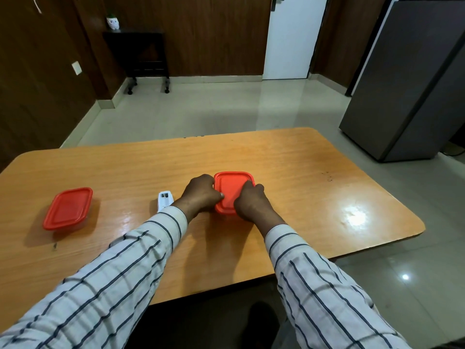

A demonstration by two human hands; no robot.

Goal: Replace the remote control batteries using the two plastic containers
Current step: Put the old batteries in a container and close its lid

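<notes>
A red-lidded plastic container (pixel 232 188) stands in the middle of the wooden table (pixel 302 177). My left hand (pixel 200 195) grips its left side, thumb on the lid. My right hand (pixel 251 201) holds its right front edge, fingers curled over the lid's rim. A white remote control (pixel 164 200) lies just left of my left wrist, its back open with two dark batteries showing; my sleeve hides its near end. A second red-lidded container (pixel 68 208) sits closed at the table's left.
A grey refrigerator (pixel 412 79) stands to the right beyond the table. A dark side table (pixel 141 51) with a small white pot is against the wood-panelled back wall, next to a white door (pixel 294 36). Tiled floor surrounds the table.
</notes>
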